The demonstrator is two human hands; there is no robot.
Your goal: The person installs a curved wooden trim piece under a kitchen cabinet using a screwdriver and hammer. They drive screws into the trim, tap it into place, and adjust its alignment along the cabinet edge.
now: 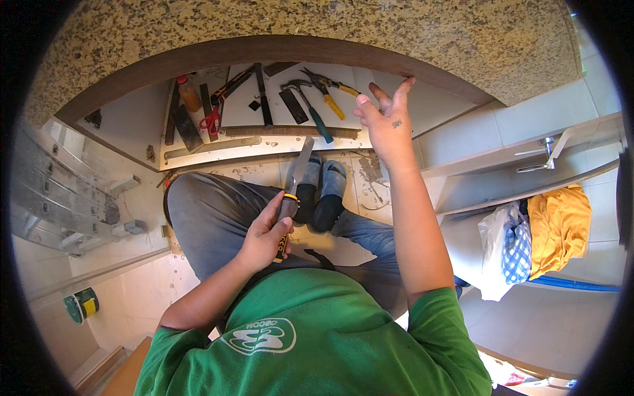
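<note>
My left hand [264,236] is wrapped round the black-and-yellow handle of a flat-bladed hand tool [304,162]. Its steel blade points away from me, above my feet; whether it is a chisel or a short saw I cannot tell. My right hand [388,122] is raised at the cabinet, fingers spread, a fingertip at the dark wood rail [290,49] under the granite countertop [317,16]. Inside the cabinet lie a teal-handled hammer [319,122], yellow-handled pliers [333,105], red-handled scissors [211,122], a black-handled tool [264,99] and an orange bottle [189,96].
A metal ladder [66,198] stands at the left, with a green can [82,305] nearer me. On the right, yellow cloth [560,228] and a blue checked cloth [517,251] hang below a shelf with a metal fitting [547,155]. Debris and dust dot the floor by my feet.
</note>
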